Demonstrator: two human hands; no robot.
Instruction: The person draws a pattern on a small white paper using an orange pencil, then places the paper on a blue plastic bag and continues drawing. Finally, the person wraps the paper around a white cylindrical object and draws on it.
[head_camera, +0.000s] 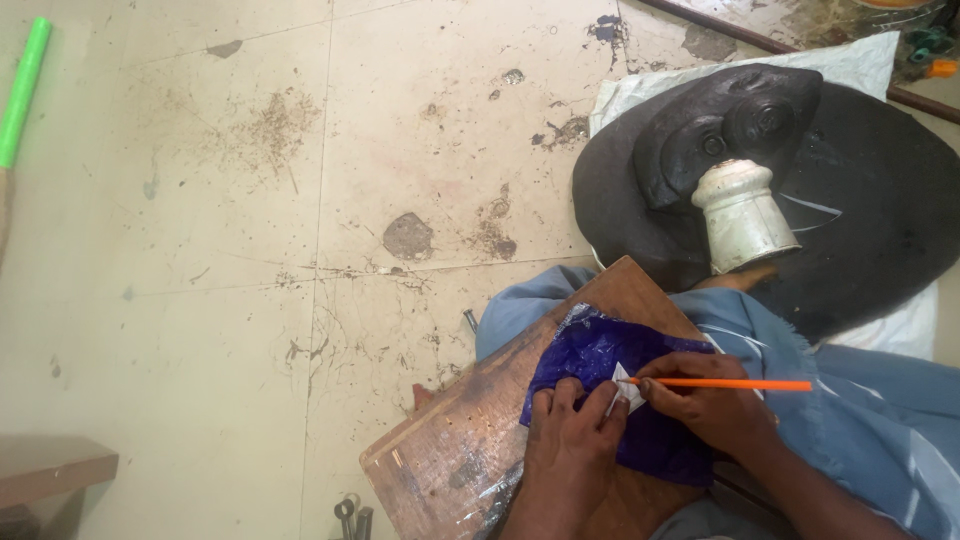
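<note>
Fingers of the right hand pinched around an orange pencil, tip on a small white piece, left hand fingers pressed flat on blue plastic sheet, wooden board beneath.

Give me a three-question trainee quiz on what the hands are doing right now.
1. True or false: the right hand holds an orange pencil.
2. What does the left hand press down on? A) blue plastic sheet B) white cylinder C) green stick
3. What lies under the sheet?

Key: 1 true. 2 A. 3 A wooden board resting on the person's lap.
</note>
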